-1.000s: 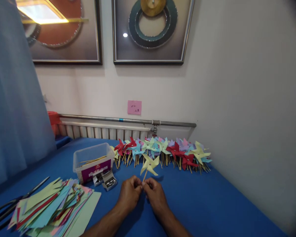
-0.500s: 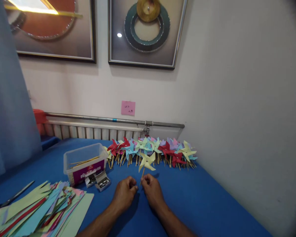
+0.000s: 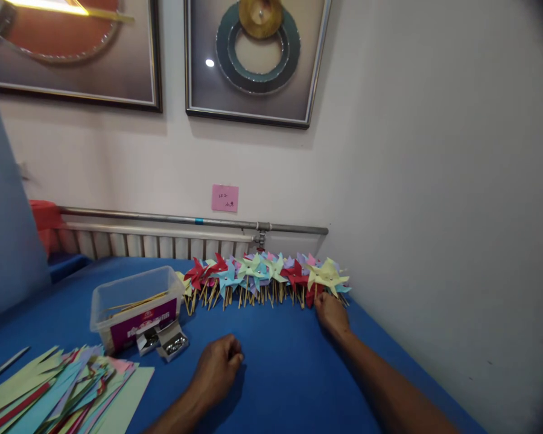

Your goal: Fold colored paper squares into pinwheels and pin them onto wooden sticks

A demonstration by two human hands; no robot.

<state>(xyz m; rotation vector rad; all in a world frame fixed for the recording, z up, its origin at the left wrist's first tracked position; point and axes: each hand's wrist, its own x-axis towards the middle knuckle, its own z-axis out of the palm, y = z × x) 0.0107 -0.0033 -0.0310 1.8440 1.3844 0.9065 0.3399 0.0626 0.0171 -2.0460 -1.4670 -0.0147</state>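
The yellow pinwheel (image 3: 326,275) stands at the right end of the row of pinwheels (image 3: 253,277) along the back of the bench (image 3: 280,374), just beside the wall corner, its stick reaching down to the right hand. Going from the left: a fan of cut coloured paper (image 3: 58,392) lies at the near edge, then a clear plastic box (image 3: 133,304) with sticks inside, and two small open boxes of pins (image 3: 163,342) touching its front. The left hand (image 3: 217,364) rests on the blue cloth, forearm angled in from below, fingers curled into a loose fist that holds nothing. The right hand (image 3: 331,313) is stretched far forward, arm nearly straight, fingertips at the base of the yellow pinwheel's stick; whether they pinch it I cannot tell.
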